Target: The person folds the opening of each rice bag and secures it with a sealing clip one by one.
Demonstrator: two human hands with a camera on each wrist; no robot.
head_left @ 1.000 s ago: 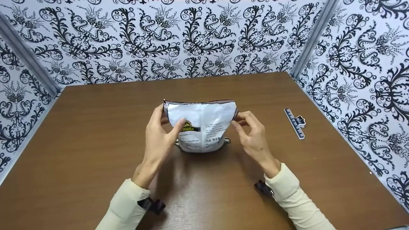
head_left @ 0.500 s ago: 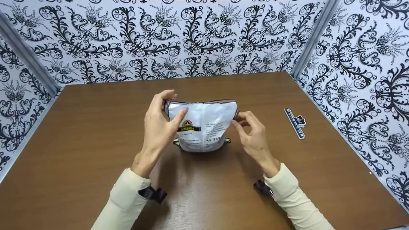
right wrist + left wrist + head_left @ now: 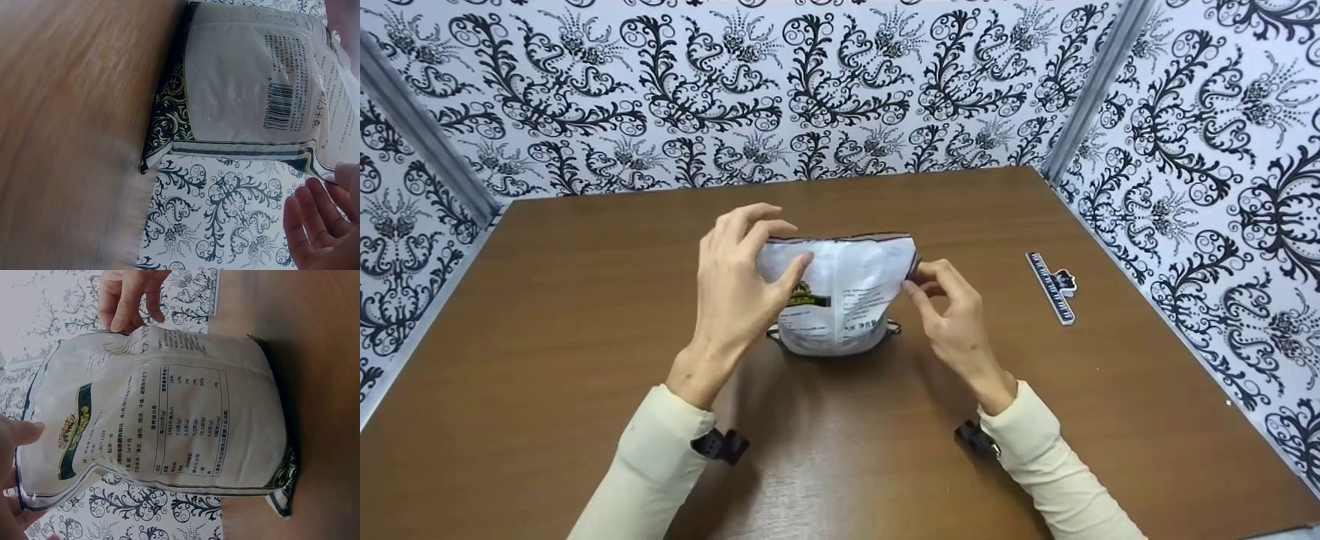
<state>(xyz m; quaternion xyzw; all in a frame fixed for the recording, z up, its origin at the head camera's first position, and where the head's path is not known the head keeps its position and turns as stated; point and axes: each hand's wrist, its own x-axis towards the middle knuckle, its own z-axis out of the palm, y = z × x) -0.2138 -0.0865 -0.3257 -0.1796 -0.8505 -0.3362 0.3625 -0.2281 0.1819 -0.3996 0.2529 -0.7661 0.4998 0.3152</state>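
Note:
A white bag of rice (image 3: 840, 300) with a black and yellow logo stands upright on the table, its top edge facing away from me. My left hand (image 3: 735, 277) is spread in a C shape about the bag's upper left corner. Its thumb lies in front of the bag, and its fingers reach over the top edge. At the upper right edge my right hand (image 3: 956, 322) pinches the bag between thumb and fingers. The left wrist view shows the bag's printed nutrition table, and the right wrist view shows its barcode.
A long dark blue and white clip (image 3: 1054, 289) lies on the brown wooden table (image 3: 585, 300), to the right of the bag. Walls with black scroll patterns (image 3: 720, 97) stand at the back and both sides.
My left hand has loosened from the bag's left side, risen and shifted right over the top corner, its fingers lifting above the edge. The right hand keeps its place.

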